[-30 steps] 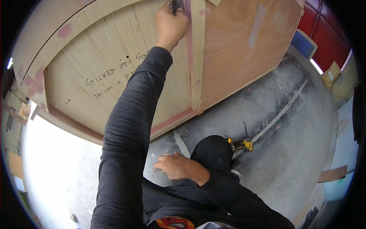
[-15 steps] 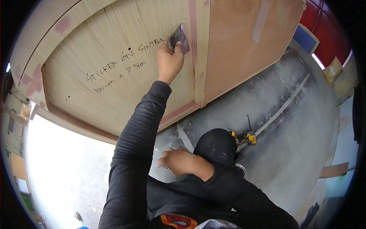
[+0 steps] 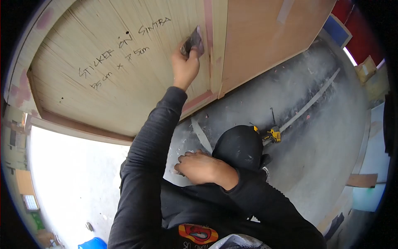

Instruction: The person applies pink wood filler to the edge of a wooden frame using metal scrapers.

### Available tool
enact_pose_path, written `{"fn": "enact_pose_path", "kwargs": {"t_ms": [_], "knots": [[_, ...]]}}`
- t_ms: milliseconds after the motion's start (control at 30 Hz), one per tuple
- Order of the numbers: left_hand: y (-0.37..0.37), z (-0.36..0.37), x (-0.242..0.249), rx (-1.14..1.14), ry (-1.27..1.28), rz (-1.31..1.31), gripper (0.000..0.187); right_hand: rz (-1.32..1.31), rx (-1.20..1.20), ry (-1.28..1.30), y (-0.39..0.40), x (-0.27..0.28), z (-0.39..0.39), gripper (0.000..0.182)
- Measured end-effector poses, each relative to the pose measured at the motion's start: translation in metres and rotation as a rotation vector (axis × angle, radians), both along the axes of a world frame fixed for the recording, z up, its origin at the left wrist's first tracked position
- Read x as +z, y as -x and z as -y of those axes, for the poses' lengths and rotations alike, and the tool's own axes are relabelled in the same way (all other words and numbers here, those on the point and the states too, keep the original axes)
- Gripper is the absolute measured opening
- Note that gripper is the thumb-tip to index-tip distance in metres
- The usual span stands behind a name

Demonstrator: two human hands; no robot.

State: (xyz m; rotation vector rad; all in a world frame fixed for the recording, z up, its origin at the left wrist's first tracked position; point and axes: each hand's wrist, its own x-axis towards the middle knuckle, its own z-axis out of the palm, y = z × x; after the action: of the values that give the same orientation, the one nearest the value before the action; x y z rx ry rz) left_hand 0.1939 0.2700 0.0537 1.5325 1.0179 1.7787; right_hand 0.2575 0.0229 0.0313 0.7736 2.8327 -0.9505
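Observation:
My left hand [image 3: 186, 68] is closed on a flat, dark grey putty spreader [image 3: 193, 42] with a pinkish edge. Its thumb presses on the spreader's face, which lies against or just over the wooden panel [image 3: 124, 79], beside a pink-filled strip [image 3: 208, 29]. Black handwriting [image 3: 118, 52] runs across the panel to the left of that hand. Lower down, my right hand [image 3: 197, 167] rests near my bent knee, its fingers curled around something greyish that is mostly hidden.
A yellow and black cordless drill [image 3: 272, 135] stands on the grey floor [image 3: 306, 166] beyond my knee. A smooth brown panel [image 3: 265, 45] adjoins on the right. A blue object [image 3: 93, 243] is at the bottom left, and a brown packet [image 3: 365, 68] at the far right.
The view has shifted, so the panel and its writing appear farther left and higher. My left hand keeps the spreader by the pink strip; my right hand stays curled near the knee.

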Motion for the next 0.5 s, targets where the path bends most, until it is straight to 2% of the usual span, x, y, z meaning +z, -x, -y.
{"fn": "enact_pose_path", "kwargs": {"t_ms": [100, 167, 267, 400, 500], "knots": [[0.017, 0.022, -0.054, -0.049, 0.035, 0.004, 0.032, 0.034, 0.027, 0.082, -0.008, 0.007, 0.004, 0.031], [0.025, 0.03, -0.1, 0.05, 0.184, -0.197, 0.033, 0.115, 0.07, 0.137, -0.015, 0.018, 0.005, 0.031], [0.017, 0.034, -0.14, 0.007, 0.238, -0.094, 0.032, 0.115, 0.064, 0.153, -0.026, 0.018, 0.009, 0.031], [-0.007, 0.019, -0.14, 0.057, 0.257, -0.079, 0.03, 0.056, 0.001, 0.181, -0.035, 0.015, 0.01, 0.03], [-0.022, 0.008, -0.133, 0.104, 0.131, -0.045, 0.029, 0.078, -0.008, 0.158, -0.037, 0.017, 0.009, 0.031]]}}
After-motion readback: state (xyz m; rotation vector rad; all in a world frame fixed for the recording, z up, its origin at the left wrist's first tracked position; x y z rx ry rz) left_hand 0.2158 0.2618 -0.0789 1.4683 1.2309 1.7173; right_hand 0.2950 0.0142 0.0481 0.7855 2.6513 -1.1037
